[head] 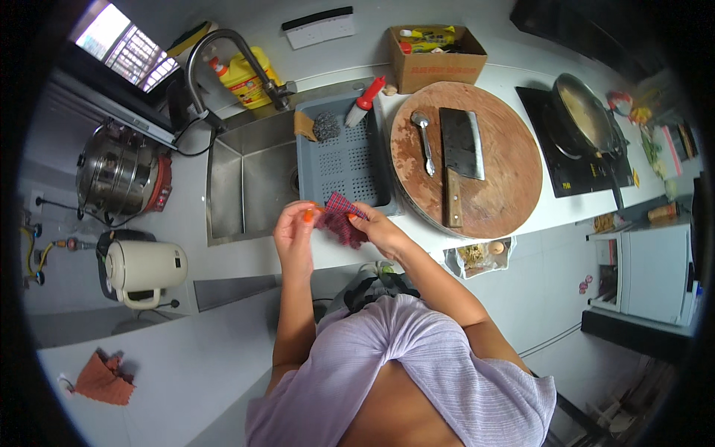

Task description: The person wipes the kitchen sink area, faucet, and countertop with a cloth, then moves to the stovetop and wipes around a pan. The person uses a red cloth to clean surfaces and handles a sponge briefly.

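Note:
Over the counter's front edge, in front of the grey drain basket [304, 167], I have a bunched red-and-blue checked cloth [342, 222] between my hands. My right hand [380, 229] grips the cloth's right side. My left hand [297, 226] pinches a thin orange strand or edge at the cloth's left end; what exactly it is cannot be told. The basket spans the right part of the steel sink [254, 173] and holds a steel wool scourer [326, 126], a brown sponge [304, 125] and a red-handled brush [366, 101].
Right of the basket, a round wooden chopping board [503, 167] bears a cleaver [461, 145] and a metal spoon [425, 142]. Beyond it, a pan [584, 112] sits on an induction hob [586, 181]. A curved faucet [195, 72] rises behind the sink; a cream kettle [148, 262] stands left.

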`<state>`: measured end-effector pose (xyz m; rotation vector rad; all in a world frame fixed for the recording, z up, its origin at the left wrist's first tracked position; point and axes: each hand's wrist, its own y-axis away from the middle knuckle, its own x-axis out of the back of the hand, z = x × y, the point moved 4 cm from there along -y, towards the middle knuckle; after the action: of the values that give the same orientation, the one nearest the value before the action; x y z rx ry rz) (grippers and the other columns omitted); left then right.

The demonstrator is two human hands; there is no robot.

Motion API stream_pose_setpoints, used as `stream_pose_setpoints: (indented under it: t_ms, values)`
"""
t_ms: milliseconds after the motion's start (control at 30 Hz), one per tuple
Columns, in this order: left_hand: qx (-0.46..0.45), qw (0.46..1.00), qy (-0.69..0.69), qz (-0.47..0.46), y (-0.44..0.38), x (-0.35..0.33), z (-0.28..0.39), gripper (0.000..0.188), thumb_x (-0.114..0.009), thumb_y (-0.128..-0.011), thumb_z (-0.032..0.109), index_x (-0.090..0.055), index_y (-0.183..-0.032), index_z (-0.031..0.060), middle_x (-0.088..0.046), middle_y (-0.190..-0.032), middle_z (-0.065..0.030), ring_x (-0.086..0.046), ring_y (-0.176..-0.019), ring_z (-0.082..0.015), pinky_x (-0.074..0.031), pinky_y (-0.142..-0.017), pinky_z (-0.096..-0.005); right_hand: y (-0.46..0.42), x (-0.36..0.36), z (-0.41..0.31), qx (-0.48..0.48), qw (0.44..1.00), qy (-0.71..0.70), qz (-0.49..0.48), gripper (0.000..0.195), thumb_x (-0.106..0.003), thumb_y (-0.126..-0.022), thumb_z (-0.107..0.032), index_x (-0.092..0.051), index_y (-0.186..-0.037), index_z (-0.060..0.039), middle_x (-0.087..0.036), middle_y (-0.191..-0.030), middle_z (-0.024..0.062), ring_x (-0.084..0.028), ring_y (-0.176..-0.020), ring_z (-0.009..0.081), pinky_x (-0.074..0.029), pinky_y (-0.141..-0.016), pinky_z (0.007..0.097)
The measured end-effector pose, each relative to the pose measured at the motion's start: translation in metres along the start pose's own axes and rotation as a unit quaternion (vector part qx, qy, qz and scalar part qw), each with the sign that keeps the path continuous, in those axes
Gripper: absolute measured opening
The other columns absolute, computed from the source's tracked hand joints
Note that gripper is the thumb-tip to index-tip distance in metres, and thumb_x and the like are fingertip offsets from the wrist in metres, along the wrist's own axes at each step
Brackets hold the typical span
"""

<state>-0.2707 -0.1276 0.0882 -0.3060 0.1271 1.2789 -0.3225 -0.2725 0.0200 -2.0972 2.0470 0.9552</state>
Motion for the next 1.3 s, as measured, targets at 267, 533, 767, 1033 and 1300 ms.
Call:
stream_pose_setpoints:
  t_ms: [267, 533, 767, 1033, 1300]
  values:
    - [0.253, 0.85, 0.455, -0.079, 0.004, -0.009, -0.055, 0.044, -0.047, -0.095, 0.031, -0.044, -0.129, 0.0031, -0.058, -0.112, -0.0108, -0.059, -0.1, -0.0209, -0.046, -0.097, -0.0399, 0.013, -0.03, 0.018, -0.023, 0.904, -0.426, -0.001, 0.034, -0.041, -0.098, -0.025, -0.043, -0.13, -0.0142, -0.055, -0.121, 0.0072, -0.056, -0.11, 0.0228, -0.053, -0.086, 0.0406]
    - [0.232, 0.968, 0.092, -0.023, 0.013, 0.044, -0.084, 0.042, -0.05, -0.094, 0.028, -0.044, -0.132, 0.0099, -0.053, -0.124, -0.0067, -0.055, -0.103, -0.0171, -0.045, -0.092, -0.0354, 0.05, -0.03, 0.008, 0.059, 0.886, -0.453, 0.077, 0.041, -0.047, -0.096, -0.028, -0.043, -0.131, -0.0062, -0.054, -0.127, 0.0128, -0.056, -0.113, 0.0283, -0.047, -0.094, 0.0449]
    - [0.415, 0.832, 0.336, -0.149, 0.052, -0.026, -0.076, 0.046, -0.052, -0.094, 0.025, -0.038, -0.135, 0.0078, -0.049, -0.131, -0.0073, -0.049, -0.12, -0.0215, -0.041, -0.099, -0.0403, 0.099, -0.006, 0.002, 0.113, 0.919, -0.345, 0.156, 0.039, -0.048, -0.096, -0.03, -0.049, -0.127, -0.0063, -0.058, -0.121, 0.0106, -0.058, -0.108, 0.0222, -0.046, -0.093, 0.0411]
    - [0.211, 0.955, 0.053, -0.202, 0.076, -0.124, -0.078, 0.05, -0.056, -0.088, -0.002, -0.034, -0.133, -0.0005, -0.051, -0.126, -0.0115, -0.052, -0.112, -0.0173, -0.041, -0.098, -0.033, 0.165, 0.086, 0.009, 0.25, 0.912, -0.009, 0.325, 0.022, -0.056, -0.092, -0.013, -0.061, -0.107, 0.0022, -0.06, -0.099, 0.0051, -0.056, -0.091, 0.0116, -0.045, -0.08, 0.0255]
    - [0.083, 0.965, -0.071, -0.237, 0.152, -0.264, -0.138, 0.057, -0.057, -0.087, 0.003, -0.028, -0.136, -0.0017, -0.05, -0.125, -0.0142, -0.052, -0.111, -0.0179, -0.041, -0.097, -0.0319, 0.273, 0.221, 0.004, 0.267, 0.864, 0.08, 0.42, 0.046, -0.053, -0.088, -0.002, -0.039, -0.132, 0.001, -0.058, -0.114, 0.0144, -0.057, -0.105, 0.0195, -0.044, -0.092, 0.0299]
